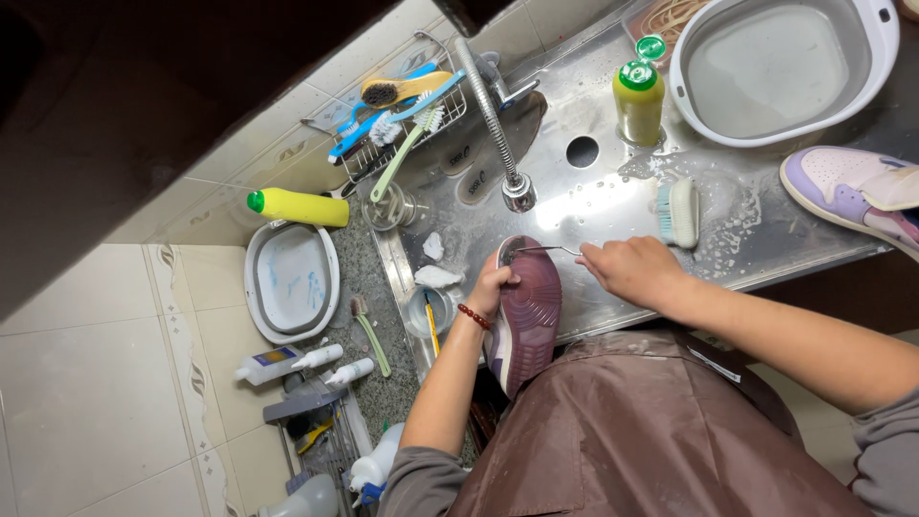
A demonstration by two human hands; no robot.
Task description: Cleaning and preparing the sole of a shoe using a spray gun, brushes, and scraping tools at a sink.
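Brown apron (651, 431) nearest lens. Purple shoe (526, 316) sole-up at steel counter (613, 201) front edge, toe toward faucet (493, 105). Left hand (490, 285) grip wrapped round shoe rim, steadying. Right hand (632, 270) grip pinching thin metal pick (541, 250), tip at sole edge. Advice: brace shoe firmly, short strokes along groove. Scrub brush (678, 213) lies beside in suds; second sneaker (852, 187) well apart at right.

Wet glossy steel sink top (613, 206), rubbery purple shoe sole (529, 316), shiny brown apron (651, 431)

Single head-worn view, looking steeply down from above, close over the wet steel sink counter (613, 206), tiled wall (86, 402) at left, apron (651, 431) at bottom edge
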